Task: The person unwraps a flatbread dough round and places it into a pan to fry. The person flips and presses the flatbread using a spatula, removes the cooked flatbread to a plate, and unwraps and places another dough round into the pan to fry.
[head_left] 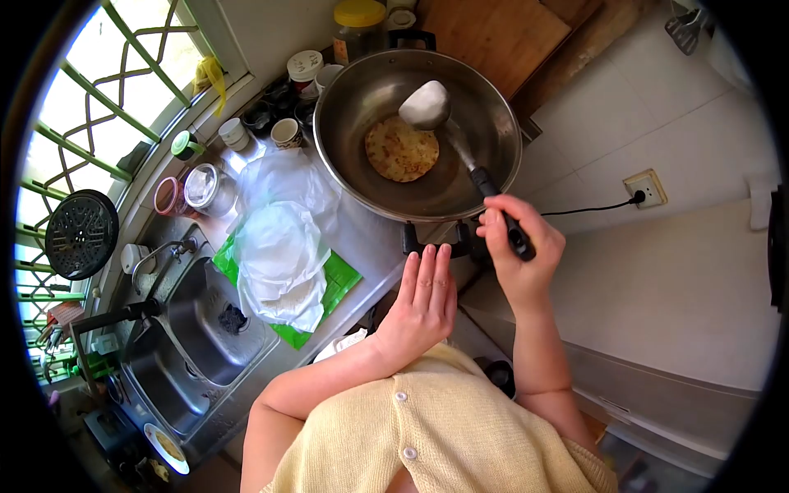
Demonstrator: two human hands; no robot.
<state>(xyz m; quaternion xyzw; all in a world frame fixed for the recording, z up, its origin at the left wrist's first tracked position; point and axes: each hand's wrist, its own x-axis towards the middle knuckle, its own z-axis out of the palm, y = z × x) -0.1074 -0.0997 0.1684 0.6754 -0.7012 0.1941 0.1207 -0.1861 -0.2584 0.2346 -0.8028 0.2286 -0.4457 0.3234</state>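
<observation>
Closest in, the left hand has its fingers straight and together with nothing in them, tips right by the wok's near handle; can't tell if they're touching it. The right hand is curled snugly round the black grip of a metal turner. Past that, one round flatbread lies flat on the bottom of the wok, with the turner's head overlapping its far edge. I'd call it well into the frying: the top has brown spots, so that face has probably had its heat. Underside's hidden, so no idea there, and it's not out of the wok yet. Room-wise, there's bare steel around the bread, more to the right, though the curved wall probably limits a low angle. Left of the rim, plastic bags cover the counter, a small cup sits close farther up, and a wooden board stands behind.
</observation>
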